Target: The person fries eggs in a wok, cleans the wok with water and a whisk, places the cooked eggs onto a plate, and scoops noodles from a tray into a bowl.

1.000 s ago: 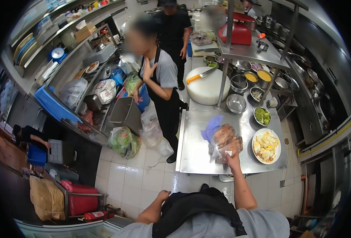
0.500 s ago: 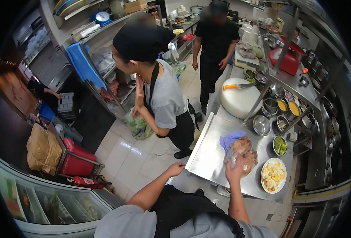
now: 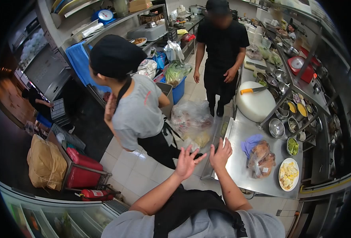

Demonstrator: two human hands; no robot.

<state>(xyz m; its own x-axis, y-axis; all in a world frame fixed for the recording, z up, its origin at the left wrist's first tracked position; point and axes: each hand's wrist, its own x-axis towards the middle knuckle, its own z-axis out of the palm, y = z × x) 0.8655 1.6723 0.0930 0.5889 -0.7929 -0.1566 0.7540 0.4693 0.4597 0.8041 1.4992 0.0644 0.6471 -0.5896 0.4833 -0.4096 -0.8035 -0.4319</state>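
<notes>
Both my hands are raised in front of my apron, fingers spread and holding nothing. My left hand is over the floor, palm turned up. My right hand is beside it, at the left edge of the steel table. To its right on that table lies a clear plastic bag of brownish food with a small white label. A purple cloth touches the bag's upper left. Farther right stand a white plate of yellow-and-white food and a bowl of chopped green vegetable.
A knife with an orange handle rests on a round white chopping block. One person in a grey shirt stands close at left; another in black stands ahead. Plastic bags sit on the floor. A fire extinguisher is at lower left.
My right hand has let go of the bagged food and moved left. My left hand has risen from the table corner and spread open. The grey-shirted person has shifted left.
</notes>
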